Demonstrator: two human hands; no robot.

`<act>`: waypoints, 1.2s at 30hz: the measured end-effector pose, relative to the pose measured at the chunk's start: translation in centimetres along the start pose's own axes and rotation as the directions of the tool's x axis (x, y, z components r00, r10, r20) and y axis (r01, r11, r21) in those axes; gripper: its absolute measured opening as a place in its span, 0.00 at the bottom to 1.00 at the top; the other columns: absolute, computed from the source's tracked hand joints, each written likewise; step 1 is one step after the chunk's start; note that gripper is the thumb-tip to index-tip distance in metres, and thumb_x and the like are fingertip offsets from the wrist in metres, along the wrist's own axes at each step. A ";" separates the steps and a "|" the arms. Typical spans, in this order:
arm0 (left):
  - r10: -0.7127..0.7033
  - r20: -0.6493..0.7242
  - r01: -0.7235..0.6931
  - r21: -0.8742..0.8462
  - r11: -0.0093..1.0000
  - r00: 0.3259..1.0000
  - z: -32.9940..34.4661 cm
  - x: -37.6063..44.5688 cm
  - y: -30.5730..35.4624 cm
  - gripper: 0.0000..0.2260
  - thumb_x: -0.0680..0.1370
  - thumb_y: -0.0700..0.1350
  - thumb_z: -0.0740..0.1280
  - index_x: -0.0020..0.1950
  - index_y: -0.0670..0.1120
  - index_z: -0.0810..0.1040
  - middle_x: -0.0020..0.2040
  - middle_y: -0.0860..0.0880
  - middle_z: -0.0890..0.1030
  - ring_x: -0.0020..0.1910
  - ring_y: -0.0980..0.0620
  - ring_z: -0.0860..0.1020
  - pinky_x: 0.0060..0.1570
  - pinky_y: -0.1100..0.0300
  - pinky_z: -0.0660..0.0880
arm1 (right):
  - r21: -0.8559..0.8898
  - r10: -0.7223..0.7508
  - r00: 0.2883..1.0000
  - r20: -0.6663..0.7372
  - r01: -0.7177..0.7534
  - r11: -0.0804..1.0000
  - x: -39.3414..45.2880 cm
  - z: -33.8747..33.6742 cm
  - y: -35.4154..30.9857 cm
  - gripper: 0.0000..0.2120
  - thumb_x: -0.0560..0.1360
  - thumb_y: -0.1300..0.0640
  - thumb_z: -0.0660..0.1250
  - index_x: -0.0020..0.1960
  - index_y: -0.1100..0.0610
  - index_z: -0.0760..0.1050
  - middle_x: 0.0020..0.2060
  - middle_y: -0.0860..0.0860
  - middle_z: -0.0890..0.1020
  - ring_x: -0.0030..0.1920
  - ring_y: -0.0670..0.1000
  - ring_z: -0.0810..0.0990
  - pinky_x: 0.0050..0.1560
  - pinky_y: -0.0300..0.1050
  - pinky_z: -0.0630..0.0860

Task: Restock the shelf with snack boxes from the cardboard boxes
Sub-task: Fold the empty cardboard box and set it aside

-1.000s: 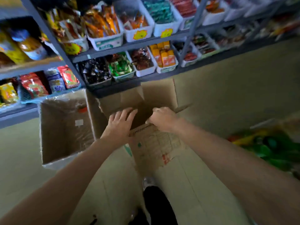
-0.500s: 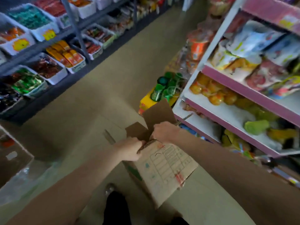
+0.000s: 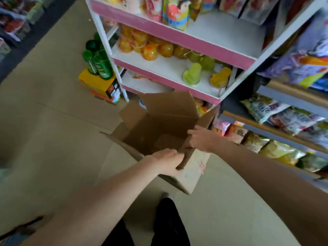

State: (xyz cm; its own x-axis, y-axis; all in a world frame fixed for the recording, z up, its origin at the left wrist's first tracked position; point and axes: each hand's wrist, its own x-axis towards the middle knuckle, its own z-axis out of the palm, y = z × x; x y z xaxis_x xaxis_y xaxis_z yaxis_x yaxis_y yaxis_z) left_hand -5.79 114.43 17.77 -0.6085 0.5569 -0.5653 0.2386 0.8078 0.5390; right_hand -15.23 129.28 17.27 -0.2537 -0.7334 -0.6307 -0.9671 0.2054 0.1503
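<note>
Open cardboard box [image 3: 159, 121] held up beside pink shelf [image 3: 179, 39]; left hand [image 3: 167, 161], right hand [image 3: 200, 139] — both gripping its rim

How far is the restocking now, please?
Early, it seems. Done: the cardboard box stands open, flaps up. In hand: left hand and right hand grip its near edge. Left: no snack boxes show inside; the pink-edged shelf has bare space.

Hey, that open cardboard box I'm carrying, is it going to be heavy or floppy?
Probably light: the cardboard box looks empty inside. Its walls look fairly stiff, corrugated where the left hand and right hand grip the rim. The loose flaps will likely flop about.
</note>
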 end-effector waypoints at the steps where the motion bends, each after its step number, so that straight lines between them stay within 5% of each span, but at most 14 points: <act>1: 0.019 -0.005 -0.019 0.015 1.000 1.000 0.4 1.4 1.3 0.14 0.78 0.46 0.62 0.61 0.41 0.69 0.54 0.44 0.78 0.48 0.48 0.78 0.37 0.60 0.73 | 0.014 0.018 0.999 0.047 -0.019 1.000 -1.9 2.0 0.4 0.14 0.79 0.61 0.58 0.60 0.51 0.75 0.54 0.47 0.80 0.60 0.52 0.68 0.54 0.46 0.63; 6: -0.017 -0.012 0.018 0.110 0.994 1.000 1.9 6.1 5.0 0.20 0.79 0.43 0.58 0.71 0.44 0.62 0.65 0.45 0.71 0.58 0.44 0.75 0.52 0.50 0.76 | 0.074 0.227 0.970 0.088 -0.234 0.969 -7.5 8.0 0.5 0.04 0.67 0.55 0.74 0.41 0.49 0.82 0.38 0.46 0.83 0.49 0.50 0.78 0.50 0.46 0.71; 10: -0.085 -0.012 0.086 0.147 0.985 0.996 3.2 8.7 6.4 0.23 0.80 0.43 0.57 0.74 0.45 0.57 0.69 0.44 0.67 0.62 0.45 0.73 0.56 0.52 0.75 | 0.112 0.326 0.909 0.258 -0.364 0.925 -9.8 11.8 -0.6 0.13 0.77 0.64 0.59 0.57 0.57 0.78 0.56 0.53 0.80 0.61 0.55 0.74 0.66 0.50 0.61; 19: -0.122 0.033 0.111 0.239 0.965 0.992 7.2 13.2 10.9 0.22 0.80 0.43 0.56 0.74 0.46 0.57 0.64 0.45 0.70 0.59 0.44 0.74 0.51 0.52 0.72 | 0.058 0.302 0.864 0.404 -0.354 0.934 -16.2 19.0 -0.8 0.12 0.76 0.62 0.63 0.59 0.57 0.78 0.57 0.54 0.80 0.64 0.55 0.72 0.75 0.51 0.53; 21: -0.094 0.067 0.074 0.257 0.963 0.993 8.0 14.1 12.6 0.23 0.80 0.44 0.55 0.75 0.46 0.55 0.66 0.45 0.69 0.59 0.44 0.73 0.52 0.52 0.73 | 0.013 0.306 0.839 0.451 -0.349 0.937 -17.7 22.3 -1.9 0.08 0.65 0.55 0.76 0.44 0.54 0.84 0.42 0.51 0.85 0.52 0.51 0.81 0.69 0.47 0.66; 23: -0.049 0.081 0.024 0.283 0.959 0.996 8.6 14.9 14.2 0.23 0.81 0.44 0.55 0.75 0.45 0.55 0.67 0.44 0.68 0.60 0.43 0.73 0.54 0.51 0.73 | 0.128 0.465 0.801 0.377 -0.543 0.830 -18.7 27.3 -3.3 0.16 0.44 0.40 0.79 0.24 0.47 0.80 0.26 0.41 0.81 0.35 0.39 0.81 0.62 0.37 0.71; 24: -0.035 0.089 0.007 0.301 0.954 0.995 8.9 15.4 15.0 0.22 0.80 0.43 0.55 0.74 0.45 0.56 0.66 0.44 0.68 0.60 0.43 0.73 0.55 0.50 0.73 | 0.108 0.582 0.662 0.472 -0.699 0.707 -20.0 28.5 -4.2 0.18 0.46 0.32 0.74 0.27 0.43 0.81 0.31 0.37 0.82 0.40 0.33 0.80 0.69 0.34 0.62; 25: -0.032 0.096 0.000 0.319 0.948 0.995 9.2 15.9 15.8 0.22 0.80 0.43 0.55 0.74 0.44 0.57 0.66 0.44 0.69 0.60 0.42 0.73 0.54 0.50 0.72 | 0.066 0.534 0.529 0.659 -0.749 0.660 -21.6 28.5 -5.1 0.19 0.57 0.31 0.71 0.41 0.42 0.84 0.46 0.39 0.84 0.54 0.36 0.78 0.75 0.42 0.50; 26: -0.032 0.100 -0.003 0.331 0.944 0.994 9.4 16.2 16.5 0.22 0.80 0.43 0.56 0.73 0.43 0.58 0.65 0.43 0.69 0.60 0.42 0.74 0.53 0.49 0.72 | -0.047 0.520 0.474 0.710 -0.706 0.707 -22.4 27.8 -4.8 0.19 0.70 0.39 0.67 0.56 0.46 0.81 0.62 0.46 0.78 0.69 0.45 0.69 0.76 0.50 0.41; 29: -0.025 0.119 -0.021 0.369 0.929 0.993 9.7 16.6 18.8 0.20 0.80 0.42 0.56 0.71 0.42 0.60 0.63 0.42 0.70 0.58 0.40 0.74 0.48 0.51 0.71 | -0.006 0.531 0.597 0.602 -0.661 0.750 -23.1 26.4 -5.2 0.22 0.79 0.55 0.61 0.72 0.54 0.65 0.75 0.59 0.56 0.76 0.59 0.47 0.74 0.60 0.39; 36: -0.125 0.096 0.071 0.438 0.896 0.987 6.6 15.3 19.3 0.17 0.79 0.43 0.56 0.68 0.41 0.66 0.66 0.42 0.72 0.63 0.42 0.72 0.59 0.49 0.67 | 0.192 0.517 0.742 0.428 -0.633 0.750 -16.8 18.6 -5.1 0.20 0.80 0.57 0.58 0.71 0.56 0.65 0.71 0.56 0.66 0.73 0.57 0.59 0.73 0.59 0.45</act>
State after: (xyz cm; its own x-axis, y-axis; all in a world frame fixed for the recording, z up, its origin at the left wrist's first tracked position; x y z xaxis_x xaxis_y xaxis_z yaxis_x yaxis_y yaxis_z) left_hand -5.49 139.88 15.37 -0.5581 0.4673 -0.6857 0.5017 0.8482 0.1696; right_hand -5.66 152.66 12.94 -0.6796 -0.1608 -0.7158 -0.5609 0.7427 0.3658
